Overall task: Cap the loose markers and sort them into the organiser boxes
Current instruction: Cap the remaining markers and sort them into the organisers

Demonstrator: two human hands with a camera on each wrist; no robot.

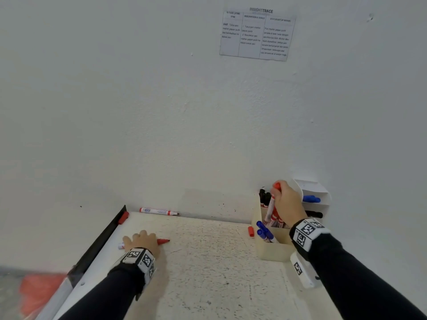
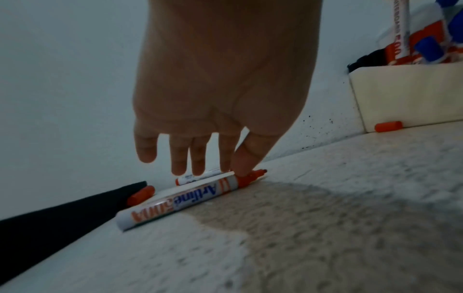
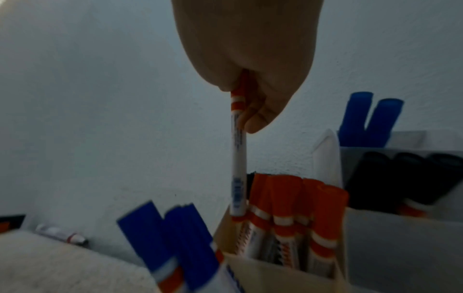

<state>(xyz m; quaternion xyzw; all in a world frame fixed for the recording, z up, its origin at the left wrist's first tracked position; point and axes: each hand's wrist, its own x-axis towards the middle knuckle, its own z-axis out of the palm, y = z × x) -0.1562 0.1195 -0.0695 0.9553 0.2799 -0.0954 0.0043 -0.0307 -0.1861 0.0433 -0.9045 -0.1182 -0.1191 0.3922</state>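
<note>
An uncapped red marker lies on the table under my left hand; its red tip sticks out to the right. The left thumb touches the marker's red neck while the other fingers hang nearly straight. My right hand grips a capped red marker upright, its lower end just above the red markers standing in the cream organiser box. A second uncapped red marker lies by the wall. One loose red cap sits beside the box, another at the far left.
Blue markers stand in the box's near compartment. A white organiser against the wall holds blue and black markers. A black strip borders the table's left side, with a blurred orange thing beyond it. A printed sheet hangs on the wall.
</note>
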